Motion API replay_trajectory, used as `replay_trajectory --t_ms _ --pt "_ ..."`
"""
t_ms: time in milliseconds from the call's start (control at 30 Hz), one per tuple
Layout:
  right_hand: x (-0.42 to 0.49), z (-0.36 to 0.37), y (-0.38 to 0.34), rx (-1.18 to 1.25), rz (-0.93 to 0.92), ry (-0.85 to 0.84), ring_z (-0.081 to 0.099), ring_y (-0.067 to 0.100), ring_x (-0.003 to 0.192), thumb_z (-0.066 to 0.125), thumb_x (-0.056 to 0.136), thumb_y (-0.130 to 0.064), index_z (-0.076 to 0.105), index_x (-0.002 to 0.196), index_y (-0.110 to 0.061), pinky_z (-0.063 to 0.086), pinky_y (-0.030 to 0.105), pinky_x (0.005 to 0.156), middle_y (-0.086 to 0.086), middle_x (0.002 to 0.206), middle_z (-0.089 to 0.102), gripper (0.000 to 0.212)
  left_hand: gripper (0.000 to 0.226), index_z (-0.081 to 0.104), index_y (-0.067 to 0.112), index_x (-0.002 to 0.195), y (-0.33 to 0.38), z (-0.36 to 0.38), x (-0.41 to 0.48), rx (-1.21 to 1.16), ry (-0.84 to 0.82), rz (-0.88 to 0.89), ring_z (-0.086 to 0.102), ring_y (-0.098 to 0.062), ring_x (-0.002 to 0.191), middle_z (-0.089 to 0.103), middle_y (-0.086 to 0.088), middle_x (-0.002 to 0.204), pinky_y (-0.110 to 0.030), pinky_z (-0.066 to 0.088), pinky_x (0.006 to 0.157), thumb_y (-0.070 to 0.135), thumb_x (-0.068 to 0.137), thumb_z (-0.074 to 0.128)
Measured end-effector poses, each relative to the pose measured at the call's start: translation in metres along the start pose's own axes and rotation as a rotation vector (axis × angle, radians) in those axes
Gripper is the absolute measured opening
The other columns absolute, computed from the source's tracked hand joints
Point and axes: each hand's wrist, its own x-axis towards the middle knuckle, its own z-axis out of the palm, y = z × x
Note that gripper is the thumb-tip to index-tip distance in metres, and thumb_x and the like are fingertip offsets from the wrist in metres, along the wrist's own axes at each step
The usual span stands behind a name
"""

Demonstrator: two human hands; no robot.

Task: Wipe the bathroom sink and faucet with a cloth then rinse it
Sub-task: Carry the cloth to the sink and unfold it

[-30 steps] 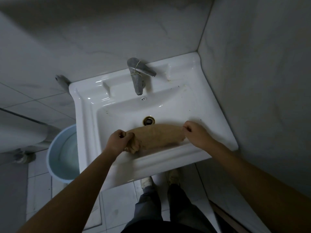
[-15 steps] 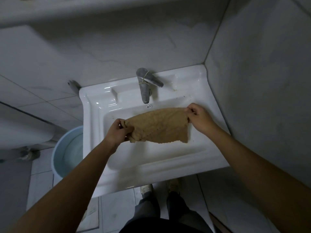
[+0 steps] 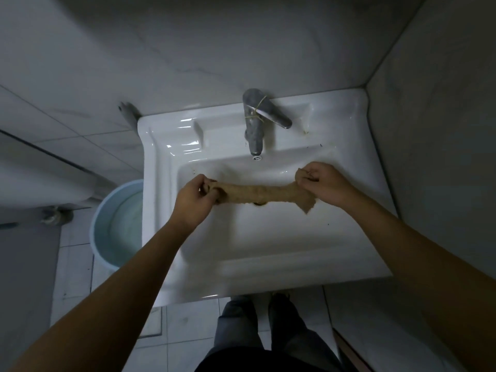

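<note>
hands, two of them, hold one cloth (image 3: 261, 194) over the basin of one white sink (image 3: 268, 245). left hand (image 3: 193, 202) has its fingers curled together and clamped on the cloth's left end; right hand (image 3: 326, 186) is closed in a fist on the right end, with a small tuft of fabric poking out above the knuckles and a loose corner hanging down below the wrist side. between the two hands the tan cloth is gathered into a single tight rope, stretched nearly level, a little higher at the right. it hangs in the air above the bowl rather than lying in it, and crosses just in front of the drain (image 3: 259, 203), of which only a dark edge shows under the cloth.

one metal faucet (image 3: 254, 130) stands at the back of the sink, spout pointing down toward the basin, its one lever angled off to the right. a thin yellowish band is looped around the faucet body. one small overflow hole sits just below the spout tip. brownish marks show on the sink ledge right of the faucet and on the bowl wall behind the cloth.

one pale blue bucket (image 3: 115, 226) stands on the floor just left of the sink, partly tucked under its edge; whether it holds water i cannot tell. two forearms, bare, reach in from the bottom corners. two legs in dark trousers (image 3: 241, 323) show below the sink's front rim, on pale floor tiles. grey marbled wall tiles close the corner behind and to the right.
</note>
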Motion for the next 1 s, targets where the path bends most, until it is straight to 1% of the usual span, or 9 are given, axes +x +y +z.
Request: replay_trajectory --t_ms 67,133,267,400,567,667,833,900,1000 --pt "0.000 -0.004 -0.001 0.038 -0.010 0.063 0.062 0.021 0.083 0.064 0.091 -0.019 0.061 0.093 -0.007 0.046 0.031 0.072 0.019 0.094 0.068 0.012 0.012 0.053 0.004 0.082 0.004 -0.002 0.002 -0.138 -0.003 -0.015 0.062 -0.040 0.070 0.060 -0.024 0.077 -0.034 0.055 0.060 0.012 0.089 0.059" --pt "0.004 -0.005 0.003 0.057 0.006 0.136 0.059 0.019 0.081 0.062 0.091 -0.019 0.060 0.096 -0.004 0.044 0.031 0.070 0.021 0.094 0.065 0.016 0.017 0.052 0.005 0.082 0.002 0.001 0.008 -0.197 0.002 -0.057 0.058 -0.034 0.068 0.057 -0.019 0.076 -0.043 0.054 0.061 0.017 0.091 0.061" --pt "0.021 0.007 0.031 -0.014 0.114 0.208 0.053 0.018 0.077 0.062 0.092 -0.019 0.060 0.094 -0.001 0.042 0.029 0.067 0.008 0.084 0.057 0.018 0.025 0.053 0.003 0.092 -0.017 0.030 0.028 -0.139 -0.057 -0.205 0.057 -0.027 0.068 0.061 -0.015 0.079 -0.042 0.052 0.062 0.025 0.093 0.065" --pt "0.031 0.032 0.079 -0.270 0.200 0.179 0.057 0.022 0.072 0.062 0.092 -0.024 0.060 0.076 -0.016 0.046 0.031 0.066 0.005 0.078 0.060 0.018 0.019 0.058 0.010 0.096 -0.053 0.067 0.036 0.005 -0.145 -0.359 0.061 -0.030 0.081 0.064 -0.014 0.090 -0.047 0.056 0.076 0.024 0.092 0.068" --pt "0.023 0.050 0.099 -0.437 0.083 0.244 0.048 0.023 0.070 0.054 0.093 -0.016 0.046 0.073 -0.015 0.039 0.035 0.063 0.004 0.074 0.048 0.021 0.015 0.059 0.009 0.107 -0.062 0.083 0.026 -0.024 -0.172 -0.408 0.065 -0.035 0.086 0.068 -0.020 0.101 -0.050 0.058 0.076 0.018 0.095 0.062" --pt "0.017 0.056 0.084 -0.327 0.056 0.309 0.049 0.019 0.065 0.051 0.095 -0.019 0.046 0.077 -0.017 0.036 0.032 0.058 0.000 0.071 0.050 0.019 0.012 0.059 0.009 0.104 -0.045 0.086 0.020 -0.173 -0.140 -0.417 0.063 -0.029 0.077 0.068 -0.023 0.100 -0.045 0.057 0.073 0.018 0.096 0.060" --pt "0.002 0.092 0.024 0.033 -0.066 0.130 0.064 0.017 0.080 0.056 0.096 -0.027 0.059 0.095 -0.026 0.053 0.032 0.073 -0.002 0.089 0.069 0.003 0.024 0.063 0.010 0.109 -0.009 0.100 0.015 -0.418 -0.187 -0.452 0.068 -0.031 0.086 0.072 -0.013 0.093 -0.045 0.060 0.073 0.031 0.097 0.062" --pt "-0.004 0.105 0.009 0.026 -0.120 -0.036 0.067 0.016 0.091 0.055 0.094 -0.018 0.065 0.113 -0.022 0.054 0.028 0.081 0.000 0.105 0.072 0.021 0.040 0.065 0.009 0.109 0.000 0.102 0.014 -0.450 -0.214 -0.434 0.070 -0.026 0.084 0.072 -0.007 0.092 -0.036 0.060 0.068 0.045 0.093 0.065" --pt "-0.006 0.112 0.009 0.131 -0.034 -0.169 0.070 0.018 0.091 0.050 0.095 -0.011 0.068 0.114 -0.017 0.058 0.030 0.079 0.003 0.104 0.073 0.027 0.042 0.067 0.010 0.106 -0.006 0.098 0.012 -0.394 -0.236 -0.413 0.072 -0.031 0.088 0.074 -0.011 0.096 -0.044 0.062 0.076 0.048 0.088 0.070"
